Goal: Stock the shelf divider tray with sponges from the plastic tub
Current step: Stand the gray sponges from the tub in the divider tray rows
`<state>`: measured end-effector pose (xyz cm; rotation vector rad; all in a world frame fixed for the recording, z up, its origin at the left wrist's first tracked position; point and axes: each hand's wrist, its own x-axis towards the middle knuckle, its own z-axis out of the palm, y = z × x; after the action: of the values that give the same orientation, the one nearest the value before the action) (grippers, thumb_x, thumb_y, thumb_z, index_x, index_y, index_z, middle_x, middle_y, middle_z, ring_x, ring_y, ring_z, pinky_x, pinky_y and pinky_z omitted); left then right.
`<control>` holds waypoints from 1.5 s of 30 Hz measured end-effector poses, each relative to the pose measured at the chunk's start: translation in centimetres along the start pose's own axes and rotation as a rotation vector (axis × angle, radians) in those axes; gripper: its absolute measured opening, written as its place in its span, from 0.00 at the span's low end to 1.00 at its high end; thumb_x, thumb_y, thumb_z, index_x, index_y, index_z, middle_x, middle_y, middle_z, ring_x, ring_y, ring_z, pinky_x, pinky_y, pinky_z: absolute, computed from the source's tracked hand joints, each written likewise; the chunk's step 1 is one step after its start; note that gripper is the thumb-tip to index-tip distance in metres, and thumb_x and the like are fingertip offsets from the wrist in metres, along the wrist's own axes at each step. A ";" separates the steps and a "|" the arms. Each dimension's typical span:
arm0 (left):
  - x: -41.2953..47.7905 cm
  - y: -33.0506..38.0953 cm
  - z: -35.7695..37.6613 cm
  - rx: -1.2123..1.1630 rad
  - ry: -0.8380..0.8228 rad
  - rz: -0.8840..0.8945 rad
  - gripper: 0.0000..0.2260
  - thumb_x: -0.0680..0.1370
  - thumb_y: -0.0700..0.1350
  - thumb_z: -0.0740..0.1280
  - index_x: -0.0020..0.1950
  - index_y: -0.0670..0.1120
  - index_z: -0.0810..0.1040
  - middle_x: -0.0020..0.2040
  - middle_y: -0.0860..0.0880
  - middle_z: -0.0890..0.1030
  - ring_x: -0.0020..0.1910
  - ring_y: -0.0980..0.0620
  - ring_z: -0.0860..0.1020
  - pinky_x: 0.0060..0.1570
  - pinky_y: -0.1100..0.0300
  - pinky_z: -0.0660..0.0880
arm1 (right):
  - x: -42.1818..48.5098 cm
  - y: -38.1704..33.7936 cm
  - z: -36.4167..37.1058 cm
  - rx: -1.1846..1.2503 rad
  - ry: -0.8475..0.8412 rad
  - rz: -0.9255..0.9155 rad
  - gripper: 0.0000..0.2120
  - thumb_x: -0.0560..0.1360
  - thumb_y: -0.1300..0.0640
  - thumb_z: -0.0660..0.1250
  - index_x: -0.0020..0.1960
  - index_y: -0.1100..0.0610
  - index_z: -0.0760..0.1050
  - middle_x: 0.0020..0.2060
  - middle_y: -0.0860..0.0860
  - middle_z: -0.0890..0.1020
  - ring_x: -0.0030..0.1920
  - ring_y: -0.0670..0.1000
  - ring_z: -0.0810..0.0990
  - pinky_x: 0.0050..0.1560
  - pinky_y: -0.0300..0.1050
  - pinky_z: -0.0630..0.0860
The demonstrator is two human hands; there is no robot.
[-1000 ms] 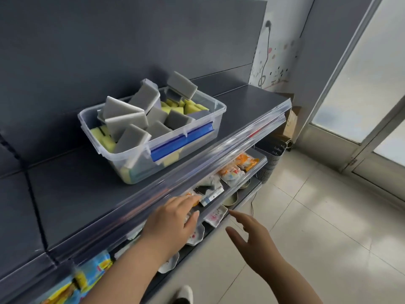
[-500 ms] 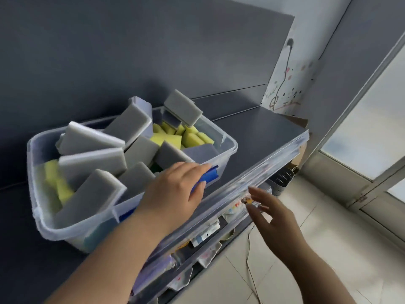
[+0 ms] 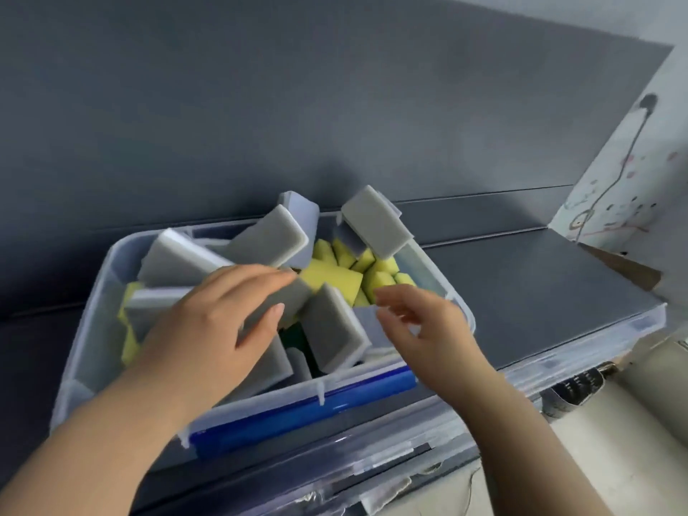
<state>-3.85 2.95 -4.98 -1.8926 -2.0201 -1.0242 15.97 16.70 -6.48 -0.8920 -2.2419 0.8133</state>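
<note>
Grey and yellow sponges [image 3: 376,223] lie heaped in the clear plastic tub [image 3: 87,329] on the dark shelf [image 3: 521,288]. Left hand [image 3: 219,325] spreads straight-fingered over a grey one — grip open; right hand [image 3: 424,329] hovers beside, loosely curled, holding nothing. Scribbles [image 3: 603,214] on the white wall — unreadable.

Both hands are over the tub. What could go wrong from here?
1. The top grey sponge sits on the back rim of the plastic tub, above the pile; a nudge could tip it onto the shelf.
2. The left hand lies across loosely leaning sponges; lifting one may drag neighbours out.
3. The right hand, open, could snag the near rim.
</note>
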 end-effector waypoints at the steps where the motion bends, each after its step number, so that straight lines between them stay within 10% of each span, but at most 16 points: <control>1: -0.1 0.0 -0.2 0.026 0.018 -0.030 0.17 0.77 0.51 0.58 0.63 0.50 0.75 0.58 0.52 0.77 0.54 0.56 0.75 0.51 0.57 0.74 | 1.2 -0.1 0.3 -0.057 -0.095 0.022 0.11 0.74 0.50 0.66 0.56 0.49 0.76 0.40 0.38 0.78 0.41 0.39 0.77 0.43 0.29 0.72; 6: 0.1 0.1 -0.9 0.139 0.043 -0.146 0.17 0.77 0.51 0.56 0.61 0.48 0.76 0.57 0.53 0.78 0.56 0.54 0.75 0.56 0.54 0.74 | 4.7 -0.2 1.7 -0.447 -0.458 0.053 0.31 0.68 0.30 0.59 0.65 0.46 0.63 0.42 0.46 0.78 0.44 0.50 0.77 0.47 0.49 0.75; 12: -0.1 1.7 -0.3 0.257 0.022 -0.278 0.17 0.78 0.53 0.56 0.63 0.51 0.75 0.57 0.56 0.77 0.56 0.56 0.75 0.52 0.58 0.74 | 6.7 1.1 1.4 -0.345 -0.559 0.002 0.31 0.69 0.39 0.66 0.67 0.44 0.58 0.41 0.47 0.78 0.41 0.49 0.77 0.43 0.47 0.77; 21: 0.7 4.6 3.1 0.426 -0.072 -0.302 0.14 0.72 0.47 0.68 0.58 0.53 0.79 0.52 0.58 0.80 0.51 0.61 0.73 0.37 0.80 0.62 | 8.6 4.4 -3.4 0.538 -0.376 0.188 0.16 0.74 0.60 0.67 0.59 0.48 0.72 0.44 0.53 0.77 0.38 0.46 0.82 0.39 0.46 0.81; 35: 8.4 4.8 6.8 0.516 -0.278 -0.138 0.14 0.77 0.43 0.63 0.62 0.50 0.75 0.55 0.52 0.79 0.53 0.49 0.77 0.48 0.54 0.75 | 4.2 7.5 -7.9 0.138 0.001 0.034 0.17 0.66 0.56 0.68 0.50 0.40 0.71 0.45 0.38 0.76 0.45 0.32 0.72 0.37 0.26 0.68; 45: 19.4 2.2 13.2 0.296 -0.444 -0.482 0.37 0.76 0.57 0.62 0.76 0.47 0.45 0.71 0.42 0.61 0.69 0.42 0.61 0.64 0.51 0.62 | 2.0 9.8 -8.7 0.496 0.073 0.218 0.16 0.69 0.58 0.70 0.55 0.47 0.76 0.47 0.47 0.83 0.49 0.52 0.82 0.52 0.58 0.77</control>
<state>-0.88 26.26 -2.94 -1.6147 -2.7848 -0.3514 24.64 26.71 -7.27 -0.9069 -1.7751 1.3385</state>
